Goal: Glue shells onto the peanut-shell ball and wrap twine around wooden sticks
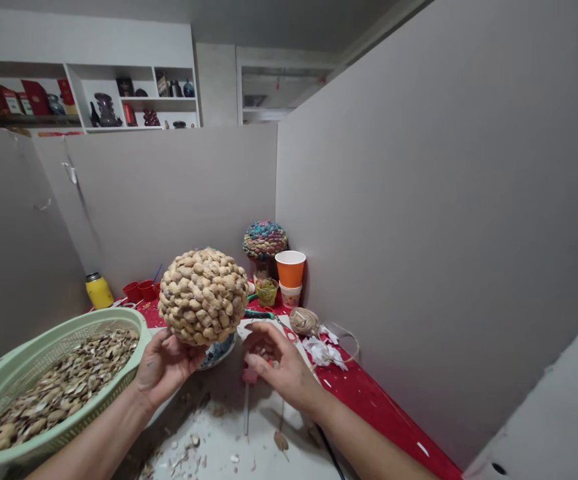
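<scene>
My left hand (171, 365) supports a round ball covered in tan peanut shells (203, 297) from below, its fingers and thumb around the underside. To the right of the ball is my right hand (281, 365), half curled, with thumb and forefinger apart and nothing visible between them. Just behind its thumb shows a pink object (250, 375) with a pale stick (246, 410) pointing toward me; its kind is unclear. A bowl with bluish contents (219, 353) stands partly hidden beneath the ball. Shell bits (193, 441) lie scattered on the white work surface (229, 457).
At left is a green basket (141, 327) of peanut shells (79, 373). Behind stand a yellow jar (99, 291), red cups (147, 289), an orange paper cup (290, 272) and a multicoloured ball (265, 240). Twine (304, 321) and crumpled white tissue (323, 352) lie right. Grey partitions (419, 200) enclose the table.
</scene>
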Demonstrator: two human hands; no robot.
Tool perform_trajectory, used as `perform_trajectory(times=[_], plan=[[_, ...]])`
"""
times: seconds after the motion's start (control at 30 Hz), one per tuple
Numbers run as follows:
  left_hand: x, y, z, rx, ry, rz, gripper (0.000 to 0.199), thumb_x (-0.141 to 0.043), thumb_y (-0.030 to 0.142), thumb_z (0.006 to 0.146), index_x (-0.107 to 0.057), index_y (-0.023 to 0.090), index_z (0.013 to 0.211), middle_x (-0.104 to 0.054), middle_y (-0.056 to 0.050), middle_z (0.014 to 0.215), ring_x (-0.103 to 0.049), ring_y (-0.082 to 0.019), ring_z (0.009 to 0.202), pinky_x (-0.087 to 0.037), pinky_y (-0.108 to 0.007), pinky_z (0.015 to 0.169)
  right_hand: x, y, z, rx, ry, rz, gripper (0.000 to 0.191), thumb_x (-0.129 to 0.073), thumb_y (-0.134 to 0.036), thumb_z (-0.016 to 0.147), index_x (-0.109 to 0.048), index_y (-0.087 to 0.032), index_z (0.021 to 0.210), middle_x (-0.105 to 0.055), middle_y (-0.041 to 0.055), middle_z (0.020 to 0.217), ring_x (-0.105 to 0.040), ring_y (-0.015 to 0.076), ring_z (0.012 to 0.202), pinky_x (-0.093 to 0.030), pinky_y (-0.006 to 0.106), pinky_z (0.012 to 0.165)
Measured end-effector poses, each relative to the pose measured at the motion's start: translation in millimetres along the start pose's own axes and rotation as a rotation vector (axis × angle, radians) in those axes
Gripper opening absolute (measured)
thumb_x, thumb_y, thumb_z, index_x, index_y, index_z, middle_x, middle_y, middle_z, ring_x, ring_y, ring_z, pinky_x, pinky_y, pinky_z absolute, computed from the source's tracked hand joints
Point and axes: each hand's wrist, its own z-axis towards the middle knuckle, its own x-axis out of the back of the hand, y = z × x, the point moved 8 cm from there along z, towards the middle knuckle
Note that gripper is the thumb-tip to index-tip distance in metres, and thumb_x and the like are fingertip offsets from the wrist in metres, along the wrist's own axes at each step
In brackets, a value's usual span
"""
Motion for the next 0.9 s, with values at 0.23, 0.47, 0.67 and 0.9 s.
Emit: perform_trajectory(times=[0.23,0.47,0.67,0.9], plan=[[7.2,10,1,-0.182,0.123,0.190,0.015,-0.064,0.020,0.077,-0.063,0.015,0.090,-0.074,-0.008,0.089,-0.070,-0.022,0.083,-0.059,-0.039,0.076,25,1,6,0.012,0.108,0.259,0.070,-0.070,-0.042,0.080,-0.033,-0.033,0.139,-0.044,0.0115,0.138,-0.053,0.0238,0.114,-0.048,0.040,0.090],[-1.4,16,-4,-0.415,0.144,0.615,0.045,-0.075,0.025,0.070,-0.058,0.021,0.111,-0.066,-0.008,0.120,-0.063,-0.026,0.107,-0.055,-0.035,0.084,25,7,5,-0.111,0.107,0.444,0.087,-0.072,-0.049,0.076,-0.024,-0.037,0.148,-0.026,0.0093,0.155,-0.029,0.0284,0.140,-0.031,0.050,0.108],[-13.3,15,-13,-0.591,0.154,1.111,0.047,-0.072,0.028,0.073,-0.052,0.019,0.115,-0.064,-0.010,0.117,-0.064,-0.024,0.103,-0.054,-0.036,0.087,14,17,5,-0.203,0.101,0.649,0.086,-0.074,-0.038,0.078,-0.023,-0.041,0.148,-0.032,0.0072,0.154,-0.048,0.0294,0.129,-0.048,0.050,0.096],[-18.5,20,-25,-0.862,0.163,1.452,0.055,-0.068,0.025,0.077,-0.044,0.020,0.127,-0.060,-0.012,0.121,-0.064,-0.026,0.104,-0.055,-0.042,0.087,7,18,3,-0.286,0.079,0.769,0.079,-0.074,-0.036,0.079,-0.030,-0.041,0.144,-0.049,0.0086,0.141,-0.062,0.0285,0.110,-0.059,0.048,0.079]])
